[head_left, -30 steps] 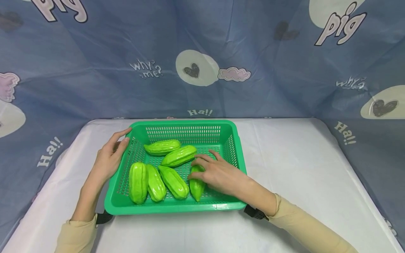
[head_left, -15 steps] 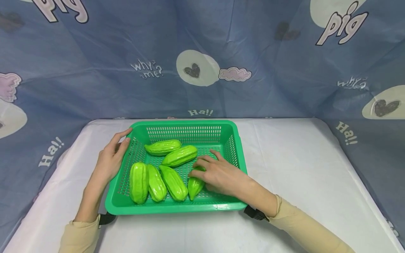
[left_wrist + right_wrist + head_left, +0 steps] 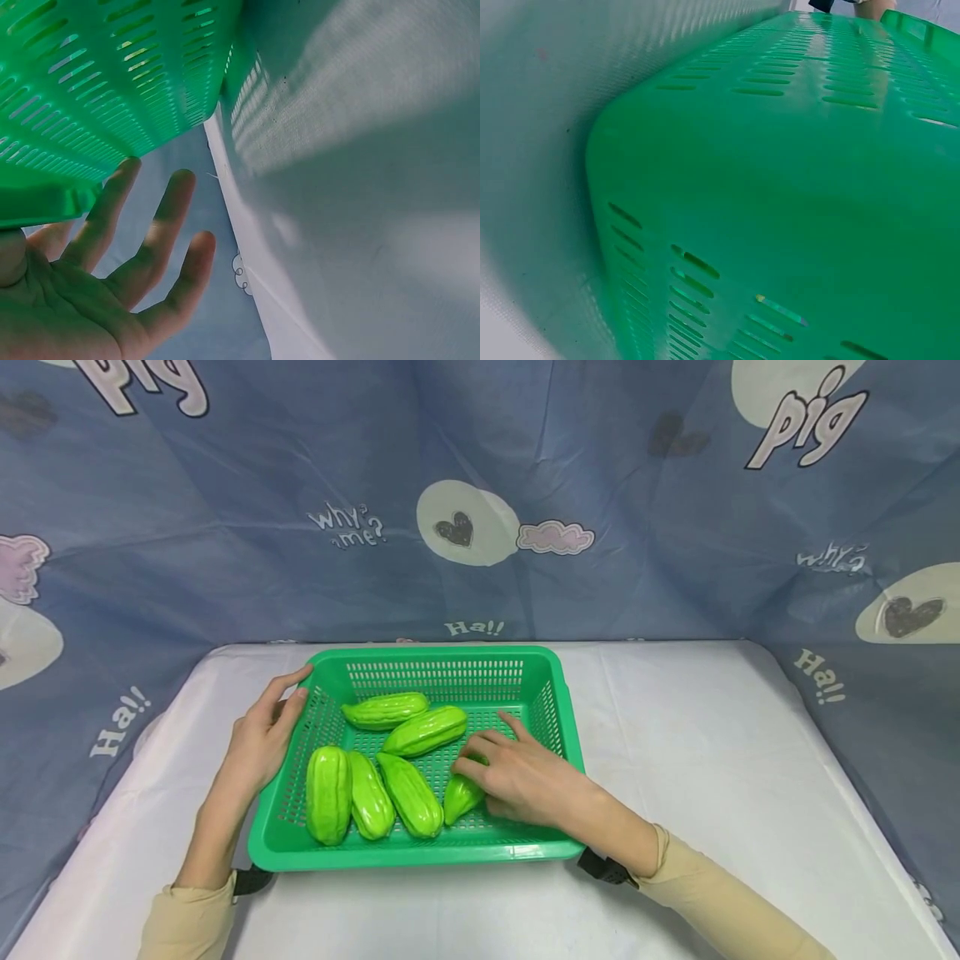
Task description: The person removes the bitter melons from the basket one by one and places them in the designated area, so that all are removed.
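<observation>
In the head view, a green plastic basket (image 3: 405,857) holds several shiny, ridged light-green bitter melons. My right hand (image 3: 521,777) reaches in at the right and grips one bitter melon (image 3: 462,797) from above; its far end is hidden under the fingers. Left of it lie three more: a slanted bitter melon (image 3: 411,795), a narrow bitter melon (image 3: 371,795) and a thick bitter melon (image 3: 328,795). My left hand (image 3: 261,739) rests on the basket's left rim near the back corner. In the left wrist view, its spread fingers (image 3: 161,232) lie outside the slotted wall.
Behind the slanted one, a bitter melon (image 3: 425,731) touches another bitter melon (image 3: 386,711) near the back wall. The basket stands on a white tablecloth (image 3: 675,735). A blue printed curtain (image 3: 637,527) hangs behind. In the right wrist view, the basket's outer wall (image 3: 780,187) hides the hand.
The bitter melon under my right hand has turned, its near tip swinging left and slightly back toward the slanted one. My left hand and the basket stay in place.
</observation>
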The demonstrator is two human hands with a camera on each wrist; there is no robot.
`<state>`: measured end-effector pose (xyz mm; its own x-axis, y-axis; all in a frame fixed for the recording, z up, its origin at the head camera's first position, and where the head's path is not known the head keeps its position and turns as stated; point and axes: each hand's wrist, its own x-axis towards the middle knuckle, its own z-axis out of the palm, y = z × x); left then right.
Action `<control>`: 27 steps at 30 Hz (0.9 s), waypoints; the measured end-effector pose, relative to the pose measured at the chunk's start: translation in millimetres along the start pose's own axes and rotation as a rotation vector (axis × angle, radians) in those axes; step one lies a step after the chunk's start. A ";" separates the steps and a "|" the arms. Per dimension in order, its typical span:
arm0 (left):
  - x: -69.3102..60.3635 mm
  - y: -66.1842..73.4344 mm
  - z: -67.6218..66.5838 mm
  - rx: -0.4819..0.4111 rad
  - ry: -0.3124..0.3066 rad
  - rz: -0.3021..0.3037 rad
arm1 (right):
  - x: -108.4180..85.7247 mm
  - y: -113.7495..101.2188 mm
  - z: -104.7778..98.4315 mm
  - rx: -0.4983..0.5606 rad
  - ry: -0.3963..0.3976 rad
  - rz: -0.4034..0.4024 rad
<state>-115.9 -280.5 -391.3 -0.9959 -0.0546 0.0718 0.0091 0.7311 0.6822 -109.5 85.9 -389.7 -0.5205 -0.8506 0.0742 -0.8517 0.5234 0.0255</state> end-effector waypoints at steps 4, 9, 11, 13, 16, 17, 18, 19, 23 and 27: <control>0.5 -0.2 0.7 0.005 0.002 0.006 | -1.5 0.2 -3.0 0.001 0.021 0.004; 0.6 -0.1 0.8 0.010 0.001 0.007 | -2.2 2.9 -9.3 0.000 0.082 0.004; 0.3 -0.1 0.6 0.012 0.000 0.004 | -2.3 3.7 -10.5 -0.008 0.117 0.002; 0.1 -0.2 0.6 0.013 -0.003 0.002 | -2.5 3.8 -10.6 -0.018 0.146 -0.001; 0.8 -0.6 1.6 0.013 -0.010 0.008 | -3.6 3.4 -9.6 -0.025 0.163 0.002; 0.9 -0.7 1.8 0.012 -0.013 0.009 | -3.9 3.2 -9.3 -0.023 0.165 0.004; 1.1 -0.9 2.0 0.011 -0.014 0.010 | -4.0 3.1 -9.1 -0.020 0.166 0.008; 1.2 -1.1 2.2 0.011 -0.015 0.011 | -4.1 3.0 -8.9 -0.018 0.167 0.011; 0.9 -1.5 1.4 0.012 -0.014 0.004 | -3.2 3.2 -8.7 -0.014 0.188 0.009; 0.0 -1.4 0.0 0.014 -0.012 0.006 | -3.4 2.8 -8.4 -0.019 0.228 0.003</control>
<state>-115.9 -281.5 -392.2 -0.9968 -0.0420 0.0675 0.0143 0.7410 0.6713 -109.6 90.7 -381.5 -0.4942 -0.8169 0.2973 -0.8477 0.5286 0.0432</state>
